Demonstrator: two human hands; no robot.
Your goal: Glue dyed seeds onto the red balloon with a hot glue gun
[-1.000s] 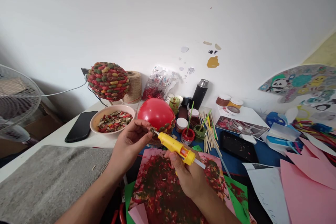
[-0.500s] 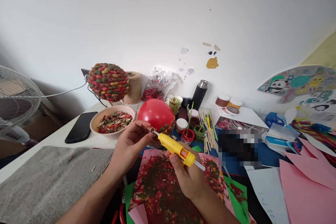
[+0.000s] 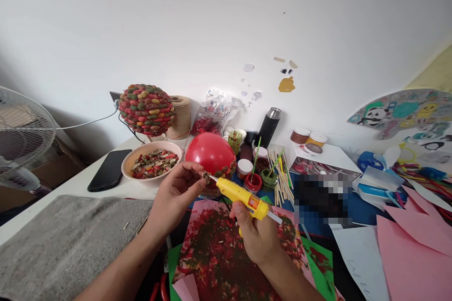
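My right hand point(image 3: 259, 235) is wrapped round a yellow hot glue gun point(image 3: 238, 193) with a clear glue stick out of its back end. Its metal nozzle points left, at a small brownish nut shell point(image 3: 206, 178) pinched between the thumb and finger of my left hand point(image 3: 180, 193). Right behind the shell is a red balloon point(image 3: 208, 150), its lower part covered with coloured shells. To the left stands a pale pink bowl point(image 3: 126, 168) of painted shells. A ball covered in red, green and yellow shells point(image 3: 147, 110) stands behind the bowl.
Beneath my hands lies a paint-smeared pink sheet point(image 3: 219, 254). Open red point(image 3: 253, 181) and green paint jars point(image 3: 269, 179) with brushes stand at the right, beside wooden sticks point(image 3: 280, 183). Left are a phone point(image 3: 109, 170) and grey cloth point(image 3: 70, 244); a black flask point(image 3: 269, 128) stands behind.
The glue gun has shifted slightly right and down with my right hand, its nozzle drawing back a little from the shell. My left hand has hardly moved.
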